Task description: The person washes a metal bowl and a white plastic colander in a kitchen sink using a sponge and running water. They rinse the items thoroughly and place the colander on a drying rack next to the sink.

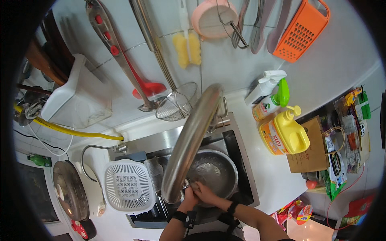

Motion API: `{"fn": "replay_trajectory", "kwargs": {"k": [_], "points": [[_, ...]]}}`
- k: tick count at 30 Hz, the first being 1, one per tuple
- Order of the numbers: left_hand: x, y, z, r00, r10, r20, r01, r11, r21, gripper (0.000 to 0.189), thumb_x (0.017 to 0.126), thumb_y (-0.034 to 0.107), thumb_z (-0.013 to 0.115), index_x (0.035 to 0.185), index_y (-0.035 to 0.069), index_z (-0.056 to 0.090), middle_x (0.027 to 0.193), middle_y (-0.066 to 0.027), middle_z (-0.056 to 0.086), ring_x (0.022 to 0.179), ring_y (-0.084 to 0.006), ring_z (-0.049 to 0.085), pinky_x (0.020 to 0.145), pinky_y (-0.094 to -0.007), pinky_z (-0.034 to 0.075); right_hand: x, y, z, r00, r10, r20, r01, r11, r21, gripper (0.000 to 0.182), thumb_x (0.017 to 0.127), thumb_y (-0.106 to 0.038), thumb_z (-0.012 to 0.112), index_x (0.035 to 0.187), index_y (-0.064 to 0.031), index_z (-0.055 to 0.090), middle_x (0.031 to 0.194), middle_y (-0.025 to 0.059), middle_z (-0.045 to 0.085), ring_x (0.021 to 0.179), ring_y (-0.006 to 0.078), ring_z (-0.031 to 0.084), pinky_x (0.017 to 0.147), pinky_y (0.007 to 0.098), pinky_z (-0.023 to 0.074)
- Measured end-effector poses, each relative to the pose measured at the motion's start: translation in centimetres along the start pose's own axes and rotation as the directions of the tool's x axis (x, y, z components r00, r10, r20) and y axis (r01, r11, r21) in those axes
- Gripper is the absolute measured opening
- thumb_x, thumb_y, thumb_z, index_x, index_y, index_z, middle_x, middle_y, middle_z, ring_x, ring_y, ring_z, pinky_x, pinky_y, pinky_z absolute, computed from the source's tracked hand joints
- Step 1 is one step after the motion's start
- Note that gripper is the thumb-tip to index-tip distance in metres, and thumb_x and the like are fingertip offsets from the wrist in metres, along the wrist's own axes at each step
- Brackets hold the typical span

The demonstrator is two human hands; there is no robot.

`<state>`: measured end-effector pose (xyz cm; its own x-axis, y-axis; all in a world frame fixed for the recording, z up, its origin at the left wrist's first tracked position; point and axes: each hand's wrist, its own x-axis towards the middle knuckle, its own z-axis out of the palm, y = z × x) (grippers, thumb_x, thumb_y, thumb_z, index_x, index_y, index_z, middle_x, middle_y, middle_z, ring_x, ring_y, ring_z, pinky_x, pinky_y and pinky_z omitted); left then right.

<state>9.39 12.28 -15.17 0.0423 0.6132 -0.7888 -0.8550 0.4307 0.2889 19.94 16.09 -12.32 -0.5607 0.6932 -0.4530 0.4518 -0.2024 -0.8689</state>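
Observation:
My left hand (pixel 189 199) and my right hand (pixel 206 193) meet over the near left rim of a round metal bowl (pixel 234 171). Cloudy water with a patch of pale froth (pixel 208 169) fills the bowl, which sits in a sink basin (pixel 251 192). Arching in front of my hands is a thick brushed-metal faucet (pixel 193 141), its outlet close beside my left fingers. The fingers of both hands are bunched together. Something small and greyish shows at my right fingertips, too blurred to name. Whether either hand grips anything is not plain.
A white plastic colander (pixel 129 186) rests over the sink's left side. A slim second tap (pixel 90 147) curves beyond it. On the right counter stand a yellow pump bottle (pixel 283 132), spray bottles (pixel 271 101) and a paper bag (pixel 309 144). Utensils hang behind, including a wire skimmer (pixel 178 102).

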Motion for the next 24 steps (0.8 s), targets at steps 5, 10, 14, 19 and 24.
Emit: {"fn": "replay_trajectory", "kwargs": {"k": [5,10,14,19,24], "points": [[-3.3,2.3,4.4,0.989,-0.095,-0.11,0.079,0.986,-0.146,0.036,0.086,0.043,0.05,0.105,0.012,0.056,0.108,-0.0092,0.057,0.099,-0.0281,0.053,0.086,-0.0421,0.042,-2.6,-4.5,-1.8,0.999,-0.025,0.032,0.021,0.994,0.107,0.043,0.086,-0.034,0.05,0.11,0.0022,0.051,0.099,0.0236,0.058,0.088,0.0338,0.058,0.077,0.0367,0.0454],[-1.2,1.1,2.0,0.992,-0.1,0.08,0.109,0.987,-0.118,0.029,0.084,0.035,0.055,0.098,0.009,0.059,0.096,-0.0063,0.061,0.083,-0.0228,0.058,0.072,-0.0358,0.047,-3.1,-7.1,-3.1,0.999,0.006,0.032,-0.007,1.0,0.019,0.039,0.086,-0.034,0.048,0.091,0.0031,0.057,0.078,0.0233,0.06,0.072,0.0349,0.06,0.067,0.0393,0.0458],[-1.3,0.4,0.5,0.989,-0.099,0.11,0.121,0.967,-0.223,0.028,0.084,0.038,0.055,0.091,0.011,0.059,0.093,-0.0052,0.061,0.084,-0.0223,0.058,0.072,-0.0366,0.047,-2.8,-7.4,-2.4,0.994,-0.102,-0.035,0.098,0.989,-0.109,0.036,0.084,-0.03,0.047,0.077,0.0029,0.059,0.074,0.0256,0.058,0.066,0.0425,0.056,0.063,0.0454,0.0441],[-0.6,-1.1,-0.4,0.982,-0.173,-0.075,0.16,0.975,-0.152,0.039,0.086,0.043,0.046,0.108,0.012,0.053,0.109,-0.0081,0.057,0.101,-0.0273,0.053,0.086,-0.0422,0.042,-1.0,-5.3,-3.2,0.998,-0.056,0.012,0.057,0.952,-0.302,0.033,0.081,-0.028,0.046,0.08,0.002,0.06,0.076,0.026,0.058,0.072,0.0418,0.056,0.067,0.0456,0.0448],[-2.3,0.2,1.9,1.0,0.002,0.013,-0.001,1.0,-0.019,0.045,0.091,0.041,0.038,0.122,0.008,0.044,0.12,-0.0098,0.051,0.112,-0.0274,0.047,0.096,-0.0452,0.036,-0.1,-4.1,-7.2,0.99,0.138,-0.017,-0.135,0.932,-0.337,0.034,0.081,-0.03,0.048,0.095,0.0,0.057,0.09,0.0254,0.058,0.087,0.0406,0.056,0.077,0.0437,0.0445]]}}
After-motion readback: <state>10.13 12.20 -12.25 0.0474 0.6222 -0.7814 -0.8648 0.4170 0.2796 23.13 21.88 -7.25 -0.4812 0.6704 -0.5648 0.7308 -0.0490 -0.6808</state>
